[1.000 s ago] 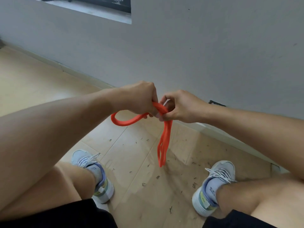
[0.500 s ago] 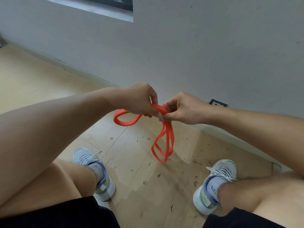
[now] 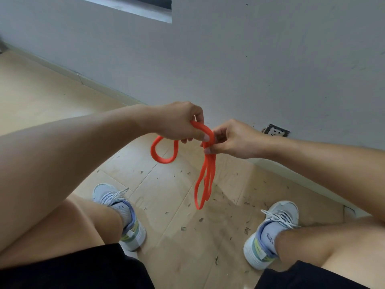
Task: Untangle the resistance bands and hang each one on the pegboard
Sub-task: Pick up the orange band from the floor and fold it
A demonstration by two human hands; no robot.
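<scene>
Both hands hold one orange band (image 3: 205,180) in the air above the floor (image 3: 41,97): the left hand (image 3: 179,122) grips it, the right hand (image 3: 233,140) pinches its knot. Untangling looks unfinished; no pegboard shows, so hanging remains.

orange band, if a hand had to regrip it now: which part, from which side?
Probably the round loop of the orange band hanging below the left hand. Come from the left: it stands open and free in the air, so fingers can hook through. The strands under the right hand hang close together, harder to separate.
</scene>
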